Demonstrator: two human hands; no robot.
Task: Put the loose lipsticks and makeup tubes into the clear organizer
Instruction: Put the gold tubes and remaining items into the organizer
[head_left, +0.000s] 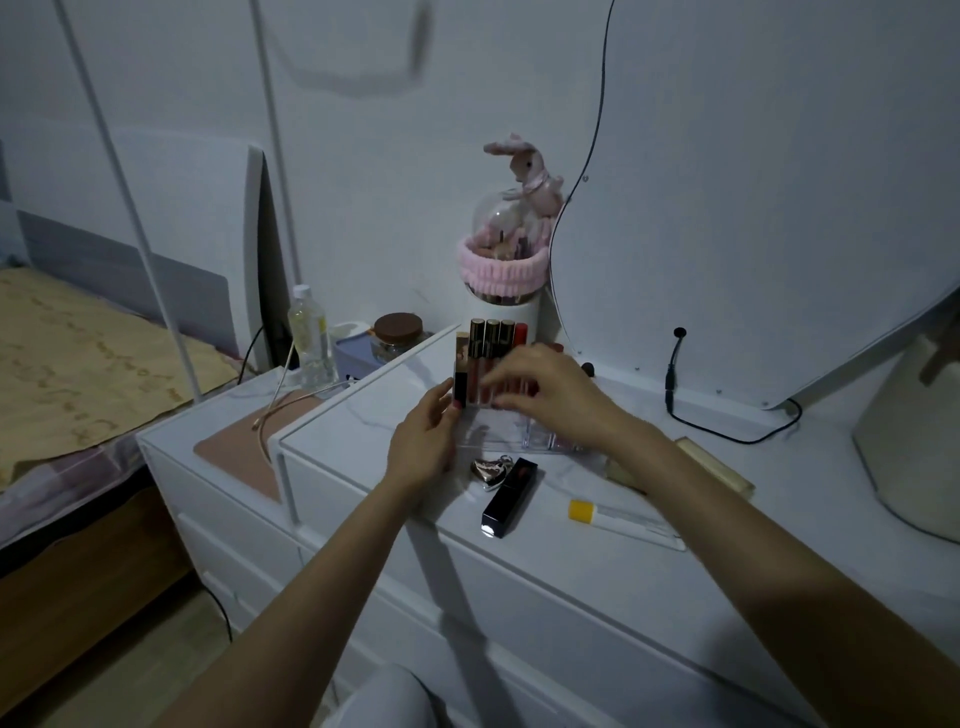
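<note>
**Two hands at the clear organizer on a dim white tabletop**

A bed with a patterned yellowish cover lies at far left; beside it a low white cabinet carries a clear plastic bottle and a brown-lidded jar; no label on either can be read. On the white tabletop, the left hand has its fingers curled round a dark lipstick tube, held upright against the left edge of the clear organizer; several gold-capped and red tubes stand in the organizer's rear slots; behind them rises a white holder wrapped in a pink headband, topped by a pink plush rabbit. The right hand hovers over the organizer with fingers bent; whether it grips anything cannot be told. Loose in front lie a silver heart-shaped charm, a black square lipstick and a white tube with a yellow cap; any writing is too dim to read. A mirror leans at right.
</note>
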